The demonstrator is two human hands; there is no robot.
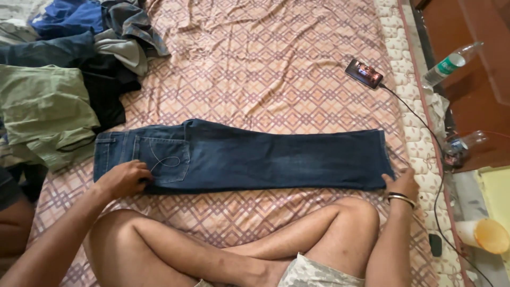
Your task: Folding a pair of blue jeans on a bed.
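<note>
The clothes pile and yellow cup run past the edges.

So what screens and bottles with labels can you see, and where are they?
Phone: on the bed, upper right, dark rectangle, lit colourful screen, cable attached.
Upper bottle: lying right of the bed, clear plastic, green label.
Lower bottle: on its side, right edge, clear, dark label.
</note>
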